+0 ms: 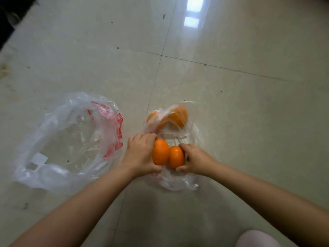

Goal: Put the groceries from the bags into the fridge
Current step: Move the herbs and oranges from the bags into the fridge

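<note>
Two clear plastic bags lie on the tiled floor. Over the right bag (178,182), my left hand (140,154) grips one orange (160,151) and my right hand (195,160) grips another orange (176,156); the two fruits touch side by side. More oranges (176,116) remain inside the far end of that bag, seen through the plastic. The left bag (71,139), clear with red print, lies open and looks empty apart from a small white slip (38,158).
Glossy beige floor tiles (231,104) stretch all around. A dark edge (10,18) runs along the top left corner. Part of a pale pink knee (256,238) shows at the bottom right. No fridge is in view.
</note>
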Demonstrator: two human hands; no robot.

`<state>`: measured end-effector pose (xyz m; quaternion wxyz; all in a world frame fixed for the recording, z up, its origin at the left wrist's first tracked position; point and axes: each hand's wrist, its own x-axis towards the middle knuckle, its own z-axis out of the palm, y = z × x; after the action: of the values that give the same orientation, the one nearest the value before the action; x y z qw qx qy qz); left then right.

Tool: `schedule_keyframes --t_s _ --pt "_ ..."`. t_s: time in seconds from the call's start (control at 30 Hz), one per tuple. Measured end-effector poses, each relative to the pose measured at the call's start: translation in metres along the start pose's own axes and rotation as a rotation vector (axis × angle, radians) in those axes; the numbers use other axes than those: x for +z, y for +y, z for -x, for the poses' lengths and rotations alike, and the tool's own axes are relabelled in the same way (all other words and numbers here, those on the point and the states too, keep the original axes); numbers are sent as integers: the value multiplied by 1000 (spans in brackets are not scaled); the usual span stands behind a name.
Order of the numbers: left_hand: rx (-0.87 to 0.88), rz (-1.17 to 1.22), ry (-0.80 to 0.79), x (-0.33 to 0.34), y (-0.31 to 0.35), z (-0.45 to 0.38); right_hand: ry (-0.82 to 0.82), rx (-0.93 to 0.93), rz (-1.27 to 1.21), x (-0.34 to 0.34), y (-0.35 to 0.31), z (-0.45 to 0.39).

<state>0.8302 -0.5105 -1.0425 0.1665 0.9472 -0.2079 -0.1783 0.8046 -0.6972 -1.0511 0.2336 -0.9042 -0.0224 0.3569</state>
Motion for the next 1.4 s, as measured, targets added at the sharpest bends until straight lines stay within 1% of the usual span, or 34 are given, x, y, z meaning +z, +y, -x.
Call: schedule_keyframes --t_s 0.13,0.23,0.3,0.4,0.43,0.5,0.57,0.6,0.67,0.77,0.8,0.93,1.07,1.13,1.23,1.33,1.4 --pt "-43 158 30 -13 -3 12 78 -100 2 13 -12 -9" --pt "-129 264 26 -23 -3 18 148 -149 59 21 -23 -9" --pt "-160 280 35 -25 -4 19 178 -134 -13 18 -22 -7" --pt "-191 261 39 -28 -3 15 199 -115 -226 -1 -13 3" --pt "-196 253 35 -27 -3 13 196 -114 -340 -9 -9 7" --pt "-209 249 9 -28 0 11 121 -73 -685 -22 -4 16" --pt "-217 250 -2 -30 3 9 61 -88 -1009 -31 0 24" --pt "-219 255 -1 -33 4 6 56 -113 -1096 -35 3 26" --pt "-217 245 19 -45 10 1 66 -154 -1173 -47 7 29" --pt "-229 217 35 -74 27 2 111 -134 -1130 -70 0 44" --pt "-226 209 32 -87 37 4 128 -108 -1077 -79 -5 54" --pt "-199 153 -9 -156 84 22 193 -91 -762 -130 -34 112" --pt "-157 101 -126 -247 146 43 260 -72 -502 -198 -65 194" --pt "-113 80 -164 -303 186 47 306 -43 -462 -243 -80 243" --pt "-23 36 -202 -391 255 44 392 9 -480 -322 -104 319" --pt "113 -8 -192 -481 340 34 531 59 -453 -413 -122 403" --pt "182 -26 -166 -530 393 27 618 56 -368 -465 -127 448"
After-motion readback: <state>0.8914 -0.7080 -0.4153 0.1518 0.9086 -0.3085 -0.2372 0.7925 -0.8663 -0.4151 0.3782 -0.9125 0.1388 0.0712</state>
